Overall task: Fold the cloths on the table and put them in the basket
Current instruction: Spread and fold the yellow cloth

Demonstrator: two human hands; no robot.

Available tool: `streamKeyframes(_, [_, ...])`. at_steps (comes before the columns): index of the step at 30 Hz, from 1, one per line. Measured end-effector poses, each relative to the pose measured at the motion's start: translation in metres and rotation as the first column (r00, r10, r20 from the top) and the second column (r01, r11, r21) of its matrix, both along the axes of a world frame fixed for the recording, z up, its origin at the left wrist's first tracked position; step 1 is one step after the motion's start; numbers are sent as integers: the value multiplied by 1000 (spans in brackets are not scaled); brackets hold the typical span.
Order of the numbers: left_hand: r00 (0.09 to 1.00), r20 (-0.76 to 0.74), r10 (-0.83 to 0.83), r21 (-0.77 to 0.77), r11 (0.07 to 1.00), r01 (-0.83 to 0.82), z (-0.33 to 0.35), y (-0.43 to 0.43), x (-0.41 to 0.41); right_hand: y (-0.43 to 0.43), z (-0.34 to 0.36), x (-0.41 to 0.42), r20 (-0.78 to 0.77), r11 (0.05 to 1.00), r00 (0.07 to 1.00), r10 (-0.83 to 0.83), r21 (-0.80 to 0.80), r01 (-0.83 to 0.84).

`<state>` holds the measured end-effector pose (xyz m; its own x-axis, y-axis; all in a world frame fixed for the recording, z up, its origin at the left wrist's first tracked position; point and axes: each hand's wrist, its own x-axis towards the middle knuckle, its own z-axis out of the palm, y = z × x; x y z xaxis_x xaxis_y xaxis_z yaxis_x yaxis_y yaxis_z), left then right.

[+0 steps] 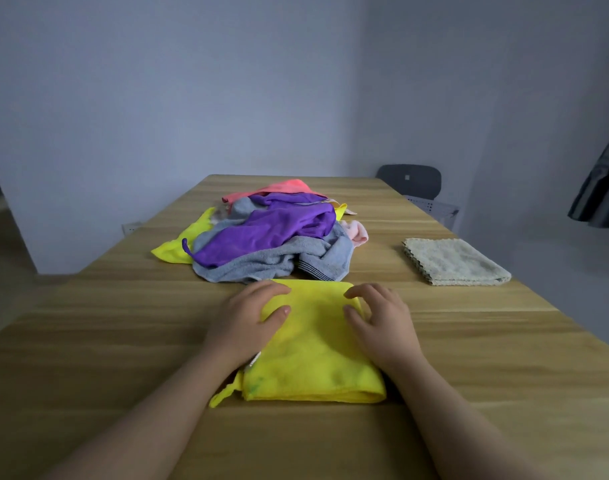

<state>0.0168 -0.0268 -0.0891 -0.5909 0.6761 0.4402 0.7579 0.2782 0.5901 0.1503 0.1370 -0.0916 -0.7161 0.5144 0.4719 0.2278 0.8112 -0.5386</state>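
Note:
A folded yellow cloth (313, 355) lies on the wooden table (105, 323) right in front of me. My left hand (247, 320) rests on its left side with fingers loosely bent over the far left corner. On the cloth's right side my right hand (379, 320) rests, fingers lightly arched. Behind it sits a heap of unfolded cloths: a purple one (271, 233) on top, a grey towel (278, 261), another yellow cloth (181, 242), a coral one (278, 188) and a pale pink one (356, 232). No basket is in view.
A folded beige cloth (455, 261) lies at the table's right side. A dark chair (412, 181) stands past the far right corner. A dark curtain (604, 188) hangs at the right edge. Bare tabletop surrounds the cloths.

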Motion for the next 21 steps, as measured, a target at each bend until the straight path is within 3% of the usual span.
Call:
streamKeyframes(2, [995, 80, -55, 146, 988, 43, -2, -13, 9, -7, -1, 12, -40, 995, 994, 101, -2, -101])
streamKeyframes(4, [977, 161, -141, 164, 980, 114, -1, -27, 22, -14, -1, 22, 8, 980, 980, 201, 10, -201])
streamKeyframes(7, [966, -39, -255, -119, 961, 249, -3, -46, 34, -26, 5, 39, 308, 943, 901, 304, 32, -330])
streamKeyframes(9, [946, -166, -278, -400, 896, 193, -4, -51, 38, -31, 7, 49, 463, 926, 836, 294, 78, -369])
streamKeyframes(11, [949, -187, -254, -529, 840, 120, -3, -55, 39, -33, 7, 56, 534, 926, 806, 256, 102, -362])
streamKeyframes(21, [982, -136, -130, -495, 868, 47, 8, -67, 56, -43, 9, 64, 374, 980, 924, 82, 138, -143])
